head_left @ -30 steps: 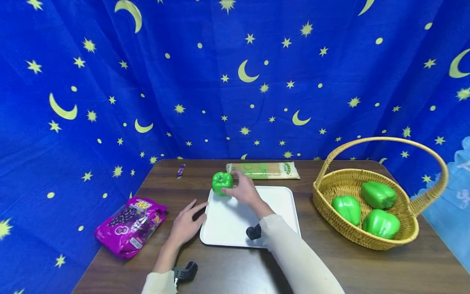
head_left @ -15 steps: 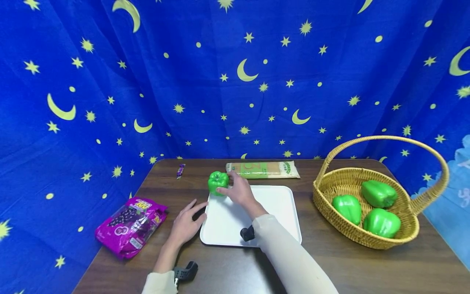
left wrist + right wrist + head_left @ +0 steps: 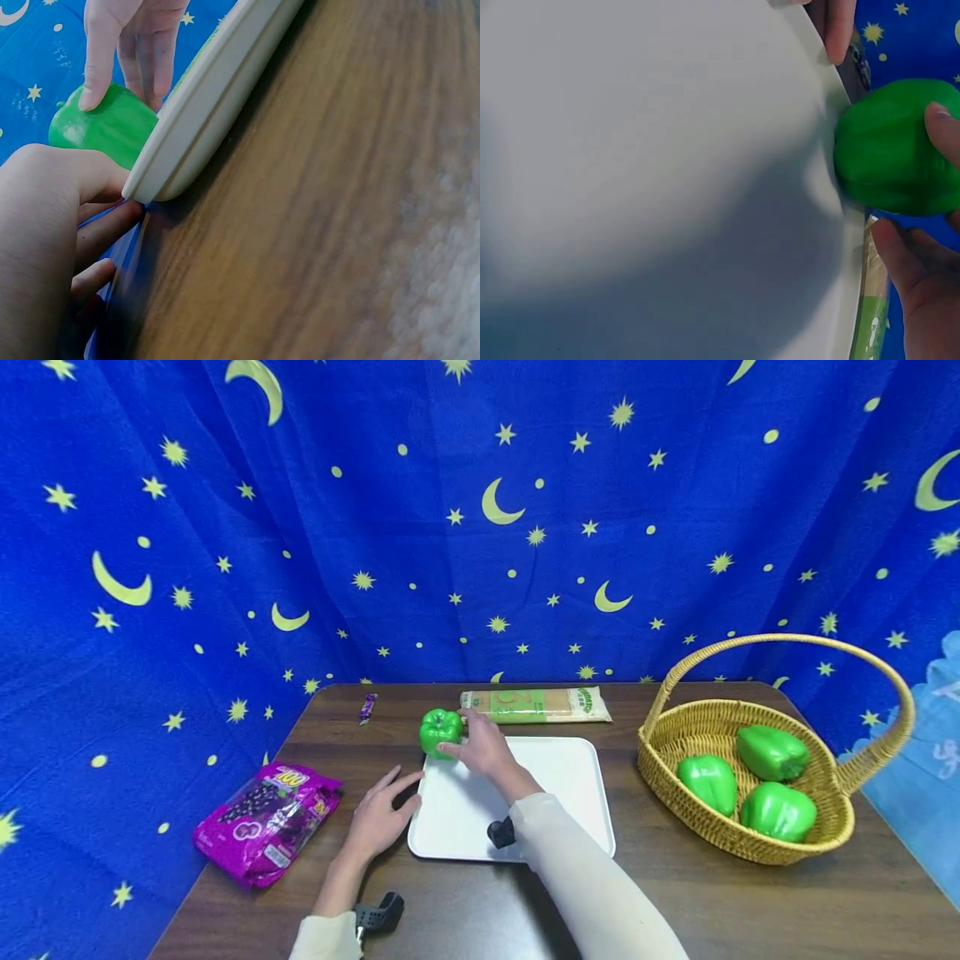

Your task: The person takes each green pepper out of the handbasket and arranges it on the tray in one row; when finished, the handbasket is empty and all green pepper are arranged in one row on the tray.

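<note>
At the far left corner of a white tray, my right hand grips a green bell pepper between thumb and fingers. The right wrist view has this bell pepper at the tray's rim, the thumb against its side. My left hand lies beside the tray's left edge with fingers spread and relaxed. Its thumb and fingertips meet the tray's side in the left wrist view. Part of the bell pepper is hidden there behind the tray and the left hand.
To the right stands a wicker basket with a tall handle and three green bell peppers inside. A purple snack bag lies on the left. Behind the tray are a noodle packet and a small purple wrapped candy.
My right hand has shifted slightly left with the bell pepper, toward the tray's far left corner. The left hand has stayed in place.
</note>
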Action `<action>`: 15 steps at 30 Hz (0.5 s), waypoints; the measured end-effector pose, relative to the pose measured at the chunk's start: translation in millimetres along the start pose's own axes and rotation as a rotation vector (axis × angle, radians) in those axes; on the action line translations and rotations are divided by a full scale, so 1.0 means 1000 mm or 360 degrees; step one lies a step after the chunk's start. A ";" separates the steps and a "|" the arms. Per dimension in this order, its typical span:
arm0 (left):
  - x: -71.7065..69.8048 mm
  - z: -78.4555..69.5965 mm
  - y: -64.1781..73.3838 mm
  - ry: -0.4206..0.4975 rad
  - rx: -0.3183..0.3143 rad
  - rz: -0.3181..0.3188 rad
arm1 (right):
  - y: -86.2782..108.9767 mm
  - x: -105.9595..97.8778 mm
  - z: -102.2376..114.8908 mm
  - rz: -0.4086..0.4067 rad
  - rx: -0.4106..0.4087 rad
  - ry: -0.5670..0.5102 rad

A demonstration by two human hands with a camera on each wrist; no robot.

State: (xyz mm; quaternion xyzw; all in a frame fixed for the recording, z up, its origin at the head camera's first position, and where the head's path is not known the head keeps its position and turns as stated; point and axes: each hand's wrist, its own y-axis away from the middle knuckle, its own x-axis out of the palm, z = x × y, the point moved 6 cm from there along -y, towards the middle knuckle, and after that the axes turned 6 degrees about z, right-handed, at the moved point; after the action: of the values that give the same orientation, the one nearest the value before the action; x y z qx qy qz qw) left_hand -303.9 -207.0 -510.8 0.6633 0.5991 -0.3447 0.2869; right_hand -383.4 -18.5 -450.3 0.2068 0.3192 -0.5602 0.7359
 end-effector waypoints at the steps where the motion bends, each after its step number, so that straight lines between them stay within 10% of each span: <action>1: 0.000 0.000 0.000 -0.0005 0.0001 0.0002 | 0.000 0.001 0.000 0.0014 0.0006 -0.0001; 15: 0.000 0.001 -0.001 -0.0013 -0.0043 0.0027 | 0.008 -0.037 -0.005 0.0119 -0.0147 0.0007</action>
State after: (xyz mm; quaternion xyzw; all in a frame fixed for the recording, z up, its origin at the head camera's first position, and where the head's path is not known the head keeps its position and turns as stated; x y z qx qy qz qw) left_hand -305.0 -207.5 -511.0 0.6631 0.5968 -0.3368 0.3012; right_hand -382.9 12.6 -428.0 0.1857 0.3385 -0.5164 0.7644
